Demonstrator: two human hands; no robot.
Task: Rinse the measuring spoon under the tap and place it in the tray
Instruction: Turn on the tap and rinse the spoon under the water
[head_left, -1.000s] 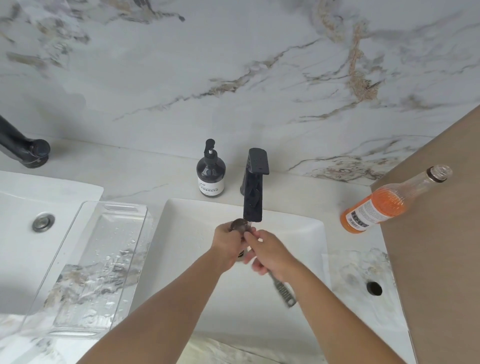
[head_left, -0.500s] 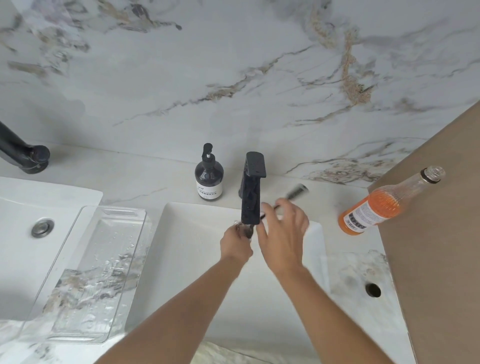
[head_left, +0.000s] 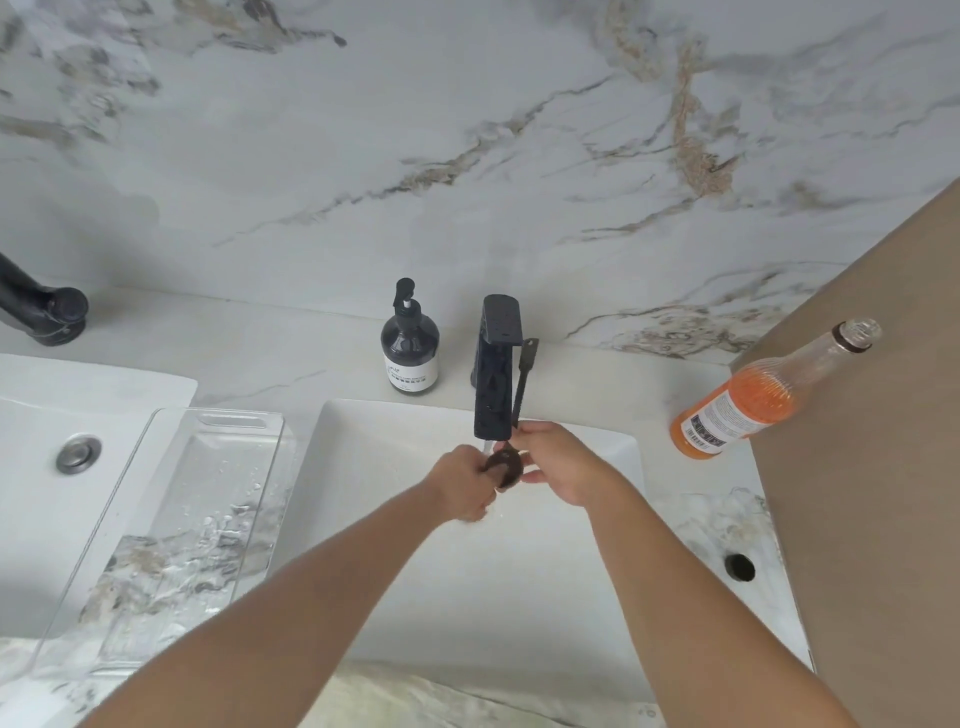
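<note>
Your right hand (head_left: 558, 465) pinches the spoon (head_left: 506, 467) at the bowl's neck, handle rising to 12 o'clock beside the tap (head_left: 496, 374). Your left hand (head_left: 465, 486), fingers curled, rubs the bowl just under the spout. The sink (head_left: 597, 447) lies open below; the tray (head_left: 171, 514) sits at 9 o'clock. Both forearms reach forward.

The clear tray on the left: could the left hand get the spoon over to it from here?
Probably yes. The tray sits open beside the sink, with nothing between it and the left hand, though the right hand also grips the spoon.
</note>
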